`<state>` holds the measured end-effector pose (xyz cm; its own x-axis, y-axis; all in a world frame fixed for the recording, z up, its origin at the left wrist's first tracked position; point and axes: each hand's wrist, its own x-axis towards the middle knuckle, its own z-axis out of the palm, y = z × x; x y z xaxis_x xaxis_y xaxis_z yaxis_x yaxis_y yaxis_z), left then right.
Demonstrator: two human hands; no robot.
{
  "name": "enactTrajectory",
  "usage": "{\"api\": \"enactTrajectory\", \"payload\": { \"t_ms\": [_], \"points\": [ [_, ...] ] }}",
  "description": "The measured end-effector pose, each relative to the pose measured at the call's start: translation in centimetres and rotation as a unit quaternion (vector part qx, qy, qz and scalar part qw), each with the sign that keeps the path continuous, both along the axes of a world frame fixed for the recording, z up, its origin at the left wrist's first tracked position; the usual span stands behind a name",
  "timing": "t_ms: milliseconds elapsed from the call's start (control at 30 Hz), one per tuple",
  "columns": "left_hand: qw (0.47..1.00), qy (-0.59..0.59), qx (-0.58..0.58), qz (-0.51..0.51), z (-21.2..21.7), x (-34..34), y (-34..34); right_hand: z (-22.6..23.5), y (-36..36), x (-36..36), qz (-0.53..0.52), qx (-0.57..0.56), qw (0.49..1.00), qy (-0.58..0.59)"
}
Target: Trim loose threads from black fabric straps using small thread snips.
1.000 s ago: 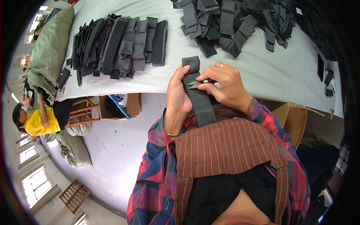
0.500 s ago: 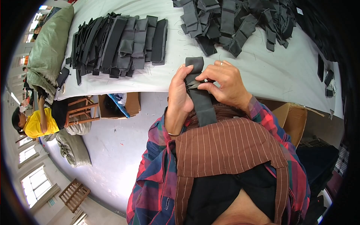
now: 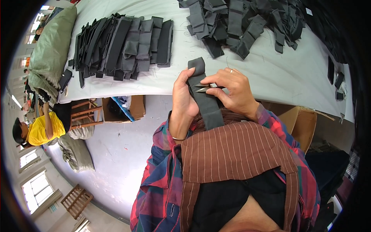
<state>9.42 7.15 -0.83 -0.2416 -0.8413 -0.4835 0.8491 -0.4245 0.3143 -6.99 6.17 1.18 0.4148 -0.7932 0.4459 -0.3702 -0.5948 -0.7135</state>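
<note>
My left hand [image 3: 183, 95] is closed on a dark grey fabric strip [image 3: 208, 110], its thumb lying along the strip's upper left edge. The strip hangs down toward my apron, and its top end curls over. In my right hand [image 3: 231, 89] is a pair of thread snips [image 3: 202, 87], mostly hidden by the fingers. Two pointed metal blades show, slightly apart, lying over the middle of the strip and pointing left.
A row of stacked grey strips [image 3: 119, 46] lies on the white-covered table [image 3: 162, 83], left of my hands. Beyond them is a loose heap of strips [image 3: 235, 27]. A green sack [image 3: 52, 50] stands at far left, near a person in a yellow shirt [image 3: 47, 127]. Cardboard boxes [image 3: 137, 108] sit below.
The snips' blades have shifted slightly right, away from the strip's left edge. The strip's top end has tilted a little, and the person in yellow has moved slightly.
</note>
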Motion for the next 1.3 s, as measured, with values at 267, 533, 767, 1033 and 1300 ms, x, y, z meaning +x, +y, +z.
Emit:
{"api": "enactTrajectory", "payload": {
  "t_ms": [267,533,767,1033,1300],
  "points": [
    [1.0,0.024,-0.007,-0.011,-0.5,0.2,0.2,-0.9,0.9,0.3,0.005,0.121,0.993,-0.008],
    [1.0,0.024,-0.002,-0.002,-0.1,-0.1,0.3,-0.8,1.0,0.5,-0.012,0.072,0.997,0.005],
    [0.997,-0.06,0.033,0.039,-0.2,-0.2,0.3,-0.8,1.9,0.9,-0.015,0.126,0.992,0.009],
    [0.994,-0.086,0.044,0.053,-0.4,-0.2,0.3,-0.9,2.2,0.9,-0.013,0.151,0.988,0.009],
    [0.993,-0.095,0.046,0.052,-0.1,-0.3,0.4,-1.0,2.4,1.0,-0.017,0.164,0.986,0.0]
  ]
}}
